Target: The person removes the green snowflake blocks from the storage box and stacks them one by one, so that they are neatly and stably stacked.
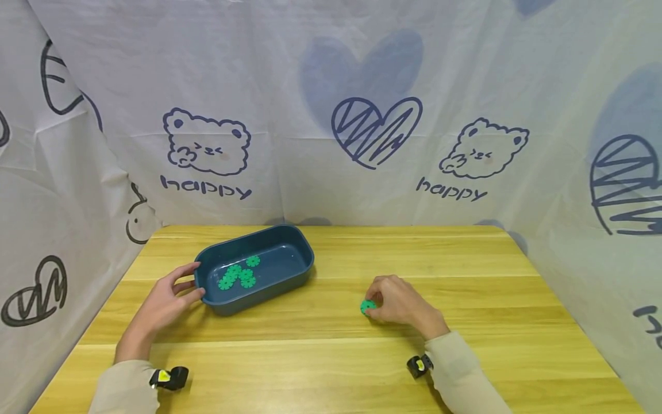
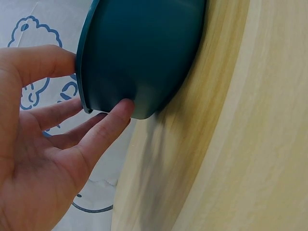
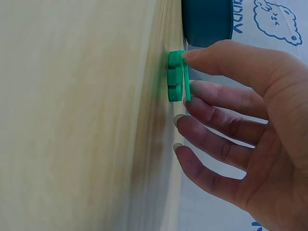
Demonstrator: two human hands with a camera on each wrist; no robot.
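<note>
My left hand (image 1: 168,305) holds the near-left end of a dark blue-green rectangular tub (image 1: 305,276), thumb and fingers spread around its rim and outer wall. Several green notched plastic discs (image 1: 253,261) lie on the tub floor, toward its left half. To the right, low over the table, my right hand (image 1: 397,299) pinches a green notched disc (image 1: 368,306) with thumb and fingertips. The right wrist view shows a thin green disc (image 3: 187,79) at those fingertips, against a thicker green notched piece (image 3: 174,82) at the table surface. The other right fingers hang loosely curved.
Both hands work over a light wooden table (image 1: 331,368). White cloth (image 1: 289,86) with bear and heart drawings hangs along the back and sides. Black wrist straps with camera mounts (image 1: 173,378) sit at the sleeves.
</note>
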